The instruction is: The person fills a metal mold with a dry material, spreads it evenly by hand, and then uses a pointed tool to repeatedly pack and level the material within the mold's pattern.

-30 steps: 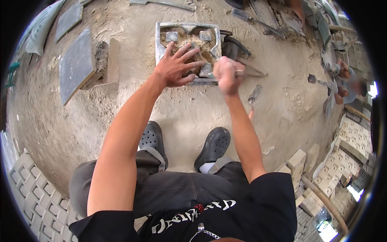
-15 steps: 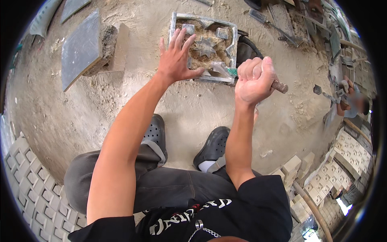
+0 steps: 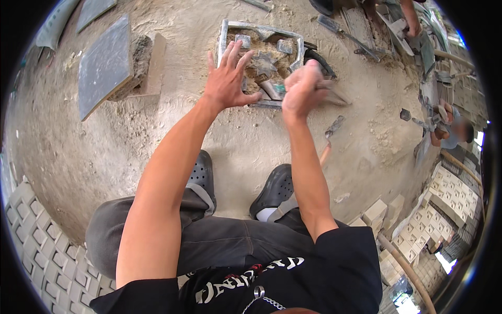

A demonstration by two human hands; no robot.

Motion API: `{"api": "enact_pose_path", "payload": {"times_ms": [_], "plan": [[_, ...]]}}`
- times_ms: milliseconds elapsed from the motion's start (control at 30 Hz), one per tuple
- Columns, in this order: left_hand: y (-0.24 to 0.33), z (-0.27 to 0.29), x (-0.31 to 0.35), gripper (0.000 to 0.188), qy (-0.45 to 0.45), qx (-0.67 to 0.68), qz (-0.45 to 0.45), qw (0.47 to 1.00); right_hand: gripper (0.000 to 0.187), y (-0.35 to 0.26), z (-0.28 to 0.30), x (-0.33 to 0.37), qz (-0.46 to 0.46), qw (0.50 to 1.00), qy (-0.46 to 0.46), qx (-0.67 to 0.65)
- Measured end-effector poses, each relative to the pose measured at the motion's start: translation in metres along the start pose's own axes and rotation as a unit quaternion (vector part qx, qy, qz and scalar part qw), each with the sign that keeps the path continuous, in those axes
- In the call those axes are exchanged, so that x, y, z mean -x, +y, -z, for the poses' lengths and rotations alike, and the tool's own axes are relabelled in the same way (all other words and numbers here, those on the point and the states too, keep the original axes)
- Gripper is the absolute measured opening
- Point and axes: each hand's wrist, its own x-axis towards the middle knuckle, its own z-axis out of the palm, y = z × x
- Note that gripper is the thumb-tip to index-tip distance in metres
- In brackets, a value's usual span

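In the upper middle, a square metal mould frame [image 3: 223, 39] lies on the dusty ground with crumbly sandy material inside. A grey star-shaped piece [image 3: 263, 64] and small grey blocks [image 3: 285, 46] are set in it. My left hand [image 3: 225, 81] is spread open over the frame's near left part, its thumb by the near edge. At the near right corner my right hand [image 3: 303, 91], smeared by motion, is closed round a hand tool with a brown handle. The tool's pale blade [image 3: 270, 90], with a green band, reaches into the frame's near side; its exact kind is unclear.
A trowel [image 3: 334, 127] lies right of my right forearm. Black tubing [image 3: 320, 62] curves behind the frame. A dark slab [image 3: 107, 65] leans on a block at left. Pale moulded tiles [image 3: 39, 240] stand lower left, more [image 3: 452, 196] at right. A co-worker [image 3: 449, 131] is at far right.
My right hand has moved left toward the frame, bringing the tool with it and uncovering the trowel on the ground. My left hand has stayed nearly still. Another person's hand has appeared at upper right.
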Motion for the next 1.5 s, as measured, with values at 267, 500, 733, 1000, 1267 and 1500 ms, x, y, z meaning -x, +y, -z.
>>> {"api": "enact_pose_path", "payload": {"times_ms": [267, 500, 733, 1000, 1267, 1500], "plan": [[0.002, -0.001, -0.003, 0.110, -0.003, -0.003, -0.006, 1.000, 0.042, 0.015, 0.014, 0.003, -0.018, 0.997, -0.064, -0.040], [0.001, 0.000, 0.004, 0.109, -0.004, -0.003, -0.007, 1.000, 0.046, 0.014, 0.039, -0.001, -0.060, 0.960, -0.224, -0.157], [0.000, 0.002, 0.001, 0.107, 0.005, 0.009, -0.010, 1.000, 0.043, 0.007, 0.033, 0.011, -0.020, 0.975, -0.174, -0.137], [-0.001, 0.001, 0.000, 0.108, 0.012, 0.010, -0.009, 1.000, 0.042, 0.007, 0.034, 0.010, -0.005, 0.970, -0.184, -0.156], [-0.005, -0.004, 0.004, 0.108, -0.002, -0.004, -0.003, 1.000, 0.042, -0.091, 0.002, -0.020, 0.046, 0.968, -0.129, -0.212], [0.000, 0.000, -0.001, 0.106, -0.010, -0.011, -0.001, 1.000, 0.041, -0.079, 0.038, -0.032, 0.068, 0.957, -0.207, -0.192]]}}
